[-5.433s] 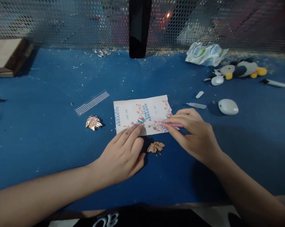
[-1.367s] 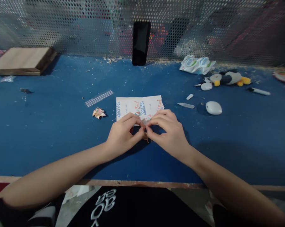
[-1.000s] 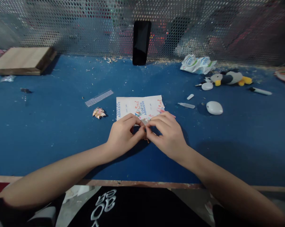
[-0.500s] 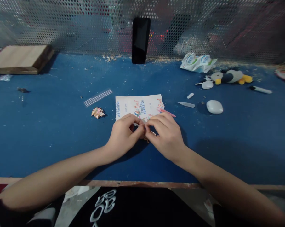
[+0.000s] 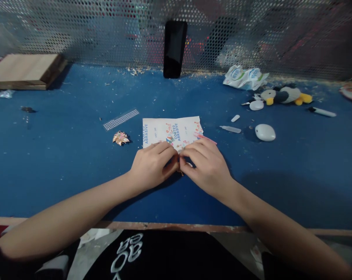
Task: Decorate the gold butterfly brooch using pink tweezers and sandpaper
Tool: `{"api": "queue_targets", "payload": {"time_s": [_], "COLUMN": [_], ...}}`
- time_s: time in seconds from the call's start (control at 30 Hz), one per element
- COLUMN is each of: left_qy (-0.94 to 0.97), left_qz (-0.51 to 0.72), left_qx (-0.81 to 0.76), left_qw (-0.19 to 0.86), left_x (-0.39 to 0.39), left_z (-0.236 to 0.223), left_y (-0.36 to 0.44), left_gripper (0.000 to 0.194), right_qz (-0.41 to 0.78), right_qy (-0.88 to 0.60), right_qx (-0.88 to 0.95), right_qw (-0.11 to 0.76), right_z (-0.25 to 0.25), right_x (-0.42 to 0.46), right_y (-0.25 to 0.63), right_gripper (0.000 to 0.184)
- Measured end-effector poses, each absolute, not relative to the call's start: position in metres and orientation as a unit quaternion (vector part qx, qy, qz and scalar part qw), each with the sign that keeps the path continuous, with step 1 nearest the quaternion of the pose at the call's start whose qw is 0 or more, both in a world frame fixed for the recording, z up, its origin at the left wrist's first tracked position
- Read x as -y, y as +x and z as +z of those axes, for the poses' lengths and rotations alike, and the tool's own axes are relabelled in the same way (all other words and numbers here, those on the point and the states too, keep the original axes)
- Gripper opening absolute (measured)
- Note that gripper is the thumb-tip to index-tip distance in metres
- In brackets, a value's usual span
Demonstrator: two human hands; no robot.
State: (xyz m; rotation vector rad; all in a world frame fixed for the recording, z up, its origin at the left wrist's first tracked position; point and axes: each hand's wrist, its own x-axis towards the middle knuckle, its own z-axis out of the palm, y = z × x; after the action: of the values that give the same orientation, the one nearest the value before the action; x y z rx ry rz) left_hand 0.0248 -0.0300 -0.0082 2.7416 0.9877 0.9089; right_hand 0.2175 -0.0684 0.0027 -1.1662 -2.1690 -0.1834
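paper (image 5: 158, 130) lies on the blue tabletop (image 5: 82, 163) before you, its near edge covered by your left hand (image 5: 154, 163) and right hand (image 5: 206, 163). a bit of gold ornament (image 5: 181, 172) shows below your fingertips, between the hands. the fingers of both hands are bent, tips drawn close together; your hands block the view, so you cannot tell whether they pinch anything. pink tweezers (image 5: 209, 139) show just behind your right knuckles. to the left are a leaf (image 5: 121, 138), a bead strip (image 5: 121, 119) and, well apart, boards (image 5: 24, 70). to the right lie a tube (image 5: 230, 129), a white case (image 5: 265, 132), a toy (image 5: 286, 95) and a marker (image 5: 323, 112). a phone (image 5: 174, 50) leans at the mesh (image 5: 105, 27), near a crumpled packet (image 5: 246, 77).
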Motion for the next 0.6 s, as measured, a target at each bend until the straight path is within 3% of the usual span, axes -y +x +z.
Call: {"api": "queue_targets", "payload": {"time_s": [0.27, 0.6], "left_qy": [0.899, 0.852], "left_qz": [0.324, 0.371], "left_qx": [-0.293, -0.273], "left_qw": [0.018, 0.249], "left_x": [0.0279, 0.0266], "left_z": [-0.0077, -0.0021], "left_y": [0.0259, 0.0267], "left_gripper": [0.022, 0.017], "right_qz": [0.012, 0.03], "right_qy": [-0.467, -0.436], "right_qx": [0.81, 0.821], "right_qw": [0.356, 0.368], "right_z": [0.0039, 0.0059], "right_x": [0.0693, 0.0741], "right_y": [0.2169, 0.2104], "right_gripper": [0.01, 0.015]}}
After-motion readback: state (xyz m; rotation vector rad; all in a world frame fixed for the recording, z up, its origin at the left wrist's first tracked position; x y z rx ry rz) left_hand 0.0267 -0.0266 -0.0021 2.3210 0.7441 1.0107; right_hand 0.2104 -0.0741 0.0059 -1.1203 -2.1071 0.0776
